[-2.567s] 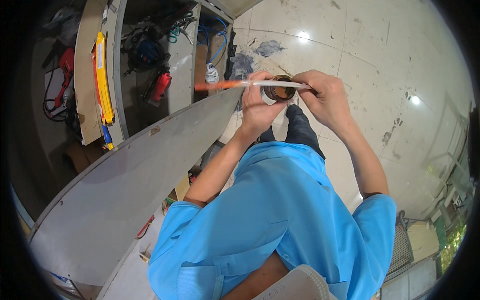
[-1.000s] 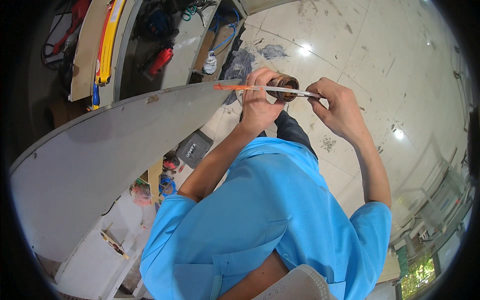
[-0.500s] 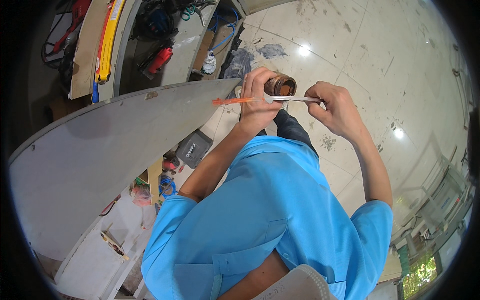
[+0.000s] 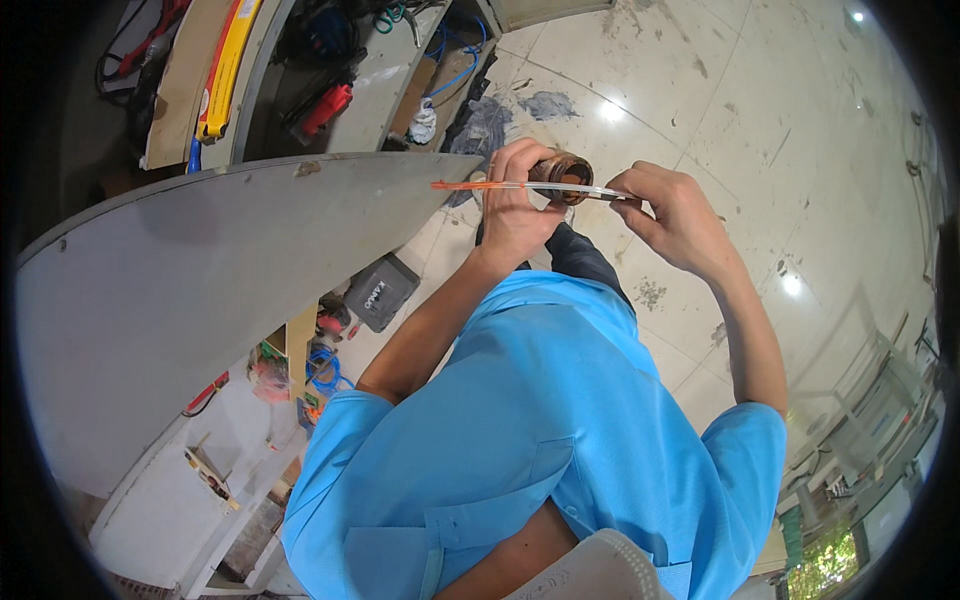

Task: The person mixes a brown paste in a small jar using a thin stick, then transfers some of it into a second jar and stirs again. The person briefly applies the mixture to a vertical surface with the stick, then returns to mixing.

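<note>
My left hand [image 4: 515, 212] is closed around a brown, stained jar [image 4: 572, 166], tilted so that its open mouth shows dark brown inside. Across the jar and the left fingers runs a thin stick [image 4: 552, 186], whitish on the right and orange at its left end. My right hand [image 4: 672, 212] pinches its right end between thumb and fingers, where a short dark part shows. Whether the stick touches the jar or the left fingers, or only passes above them, I cannot tell.
A grey-white panel [image 4: 230, 240] extends left, its tip near my left hand. Behind it, shelves hold a red tool [image 4: 326, 108], a yellow box [image 4: 222, 80] and blue cable [image 4: 462, 72]. A dark case [image 4: 382, 292] lies on the tiled floor [image 4: 720, 120].
The stick has shifted slightly, its right part now crossing the jar's mouth. Both hands keep their grip and stay nearly in place. The view has turned a little.
</note>
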`<state>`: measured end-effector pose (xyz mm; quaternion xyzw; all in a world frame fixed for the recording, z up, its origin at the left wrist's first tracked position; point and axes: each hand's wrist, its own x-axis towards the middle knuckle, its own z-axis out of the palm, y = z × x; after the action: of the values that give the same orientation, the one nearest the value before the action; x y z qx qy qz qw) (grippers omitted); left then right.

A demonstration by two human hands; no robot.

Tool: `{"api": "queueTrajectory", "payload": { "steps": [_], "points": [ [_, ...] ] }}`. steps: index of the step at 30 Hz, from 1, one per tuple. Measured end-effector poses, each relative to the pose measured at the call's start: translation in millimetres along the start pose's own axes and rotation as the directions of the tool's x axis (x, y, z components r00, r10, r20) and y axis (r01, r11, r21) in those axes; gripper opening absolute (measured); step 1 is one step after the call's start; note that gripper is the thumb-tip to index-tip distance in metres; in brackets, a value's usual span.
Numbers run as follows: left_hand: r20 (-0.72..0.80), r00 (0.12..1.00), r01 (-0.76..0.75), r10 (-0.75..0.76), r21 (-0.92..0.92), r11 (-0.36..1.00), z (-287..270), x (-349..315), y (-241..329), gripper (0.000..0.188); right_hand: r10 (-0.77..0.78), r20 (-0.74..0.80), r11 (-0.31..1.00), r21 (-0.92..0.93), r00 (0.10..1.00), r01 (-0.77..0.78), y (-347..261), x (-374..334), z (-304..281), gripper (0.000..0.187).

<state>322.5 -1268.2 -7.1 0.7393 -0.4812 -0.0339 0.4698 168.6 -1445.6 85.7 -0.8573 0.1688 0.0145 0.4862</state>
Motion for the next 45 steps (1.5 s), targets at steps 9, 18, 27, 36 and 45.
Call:
{"api": "queueTrajectory", "payload": {
  "steps": [9, 18, 27, 36, 45],
  "points": [
    [-0.043, 0.999, -0.026, 0.025, -0.011, 1.000, -1.5, -9.1, 5.1, 0.073, -0.068, 0.057, 0.992, -0.099, 0.996, 0.074, -4.7, 3.8, 4.3, 0.017],
    [-0.076, 0.997, -0.008, 0.007, -0.005, 1.000, -7.7, -18.8, 7.7, 0.075, -0.104, 0.105, 0.992, -0.064, 0.989, 0.111, -2.8, 10.5, 9.8, 0.020],
    [-0.152, 0.984, 0.106, -0.094, 0.076, 0.991, -24.8, -31.9, 8.1, 0.072, -0.031, 0.239, 0.999, 0.021, 0.971, 0.027, -12.1, 28.2, 20.7, 0.021],
    [-0.275, 0.825, 0.455, -0.493, -0.195, 0.869, -51.9, -75.8, 2.8, 0.067, -0.002, 0.317, 0.980, 0.189, 0.948, -0.061, -39.5, 58.3, 63.4, 0.014],
    [-0.349, 0.617, 0.548, -0.706, -0.453, 0.703, -107.0, -187.9, -17.5, 0.077, 0.003, -0.091, 0.972, 0.235, 0.996, 0.019, 75.2, 110.5, 130.2, 0.031]
  ]
}}
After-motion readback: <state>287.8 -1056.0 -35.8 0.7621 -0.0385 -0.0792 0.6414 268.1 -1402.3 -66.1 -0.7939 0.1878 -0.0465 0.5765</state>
